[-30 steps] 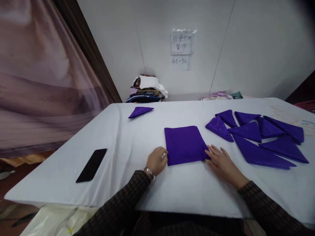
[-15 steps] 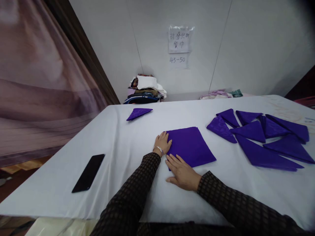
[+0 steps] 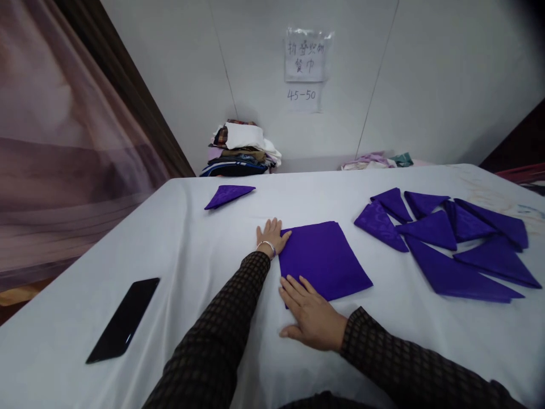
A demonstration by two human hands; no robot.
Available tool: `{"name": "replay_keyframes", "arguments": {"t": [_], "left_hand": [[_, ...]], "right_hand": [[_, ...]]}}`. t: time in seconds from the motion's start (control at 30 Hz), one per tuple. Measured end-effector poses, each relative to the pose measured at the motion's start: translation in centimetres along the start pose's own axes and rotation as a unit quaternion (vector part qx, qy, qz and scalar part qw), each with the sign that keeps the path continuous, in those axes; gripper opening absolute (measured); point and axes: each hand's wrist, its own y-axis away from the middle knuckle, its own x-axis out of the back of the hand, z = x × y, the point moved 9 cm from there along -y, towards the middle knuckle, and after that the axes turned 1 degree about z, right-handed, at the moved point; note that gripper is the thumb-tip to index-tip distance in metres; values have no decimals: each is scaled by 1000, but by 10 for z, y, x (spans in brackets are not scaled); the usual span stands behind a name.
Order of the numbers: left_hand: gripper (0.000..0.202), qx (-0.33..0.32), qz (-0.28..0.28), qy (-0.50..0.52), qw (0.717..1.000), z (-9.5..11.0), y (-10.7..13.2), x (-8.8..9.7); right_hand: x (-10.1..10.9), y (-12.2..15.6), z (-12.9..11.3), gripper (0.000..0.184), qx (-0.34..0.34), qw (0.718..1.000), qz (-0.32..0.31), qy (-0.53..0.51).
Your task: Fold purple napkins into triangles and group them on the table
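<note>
A flat purple fabric square (image 3: 327, 258) lies well inside the back edge of the white-draped worktop (image 3: 204, 255), left hand (image 3: 272, 237) at the square's far-left corner, right hand (image 3: 313, 318) over its near-left corner, each grip spread.

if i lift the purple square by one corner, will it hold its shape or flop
The purple square would probably flop: it looks like soft cloth lying flat. It is likely light for its size, given how thin it lies on the white tablecloth. Pushed, its thin edge might wrinkle.
</note>
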Motion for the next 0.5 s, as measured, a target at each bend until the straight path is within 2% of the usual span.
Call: {"name": "replay_keyframes", "arguments": {"t": [0.27, 0.5], "left_hand": [[65, 65, 26, 7, 998, -10, -33, 11], [53, 59, 115, -4, 992, -7, -44, 30]], "right_hand": [[2, -1, -1, 83, 0, 1000, -11, -12], [4, -1, -2, 83, 3, 1000, -2, -16]]}}
